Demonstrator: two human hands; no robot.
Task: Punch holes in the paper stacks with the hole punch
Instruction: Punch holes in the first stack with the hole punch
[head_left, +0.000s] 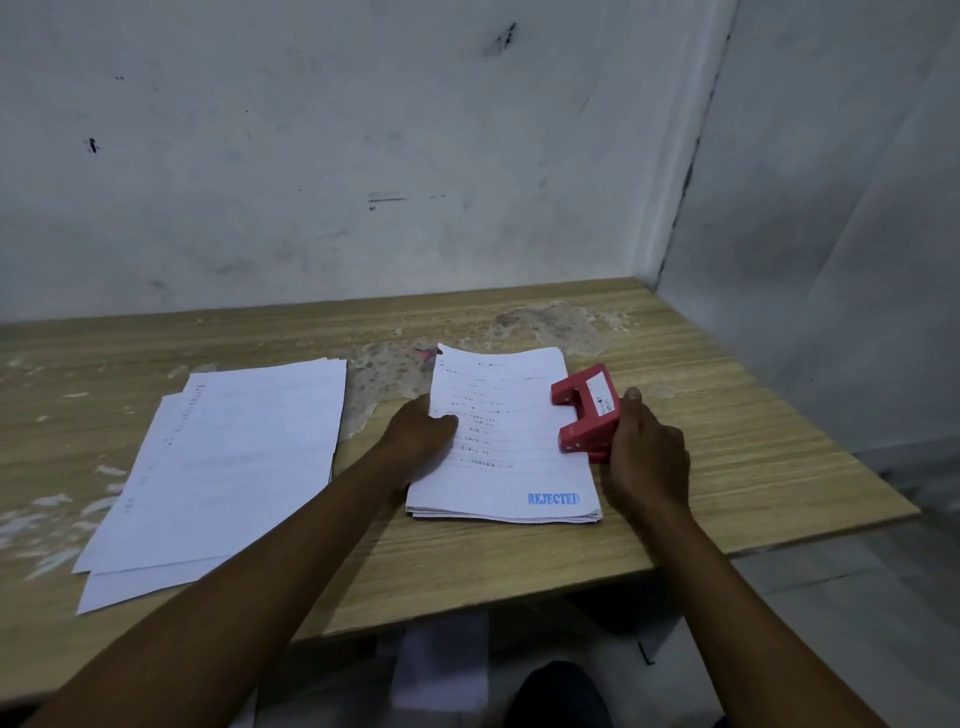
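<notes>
Lining up a punch looked to be the step in hand: in the head view, the red plastic two-hole punch (586, 412) sat over the right edge of the printed white paper stack (506, 441), the one stamped REJECTED in blue near its near right corner, which lay right of centre on the worn wood-grain table (727, 467). The right hand (647, 457) gripped the punch from its right side, fingers curled round the body and the thumb lying along its far edge. The left hand (421, 436) lay on the left edge of the same stack, its thumb on the top sheet; whether the fingers reached under the lifted edge or simply pressed flat could not be told. Both forearms reached in from the near edge of the table, the left slanting in from far left, the right coming straighter. The next move, as I judged it, called for the paper edge to be seated fully in the punch's slot and the stack kept square before the lever was pressed down firmly; whether the sheets were already in the slot was not clear. A second, looser pile of plain white sheets (223, 467) lay well apart to the left on the table, seemingly another stack for the task.
</notes>
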